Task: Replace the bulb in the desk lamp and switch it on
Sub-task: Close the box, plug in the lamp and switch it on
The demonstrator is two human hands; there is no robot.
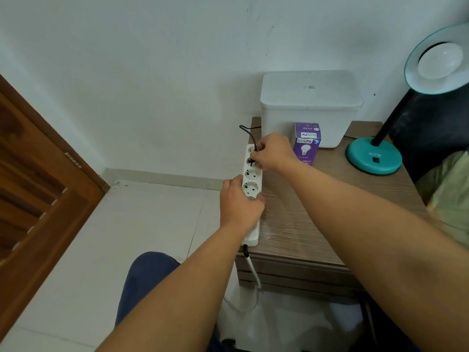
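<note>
A teal desk lamp stands at the table's far right, its round shade tilted toward me with a white bulb inside. A purple bulb box stands upright in front of a white bin. A white power strip lies along the table's left edge. My left hand grips the strip's middle from the left. My right hand pinches the lamp's black plug at a socket near the strip's far end. The black cord loops up behind it.
A lidded white plastic bin sits against the wall at the back of the brown wooden table. A brown wooden door is on the left. The strip's white cable hangs off the table's front edge over the white tiled floor.
</note>
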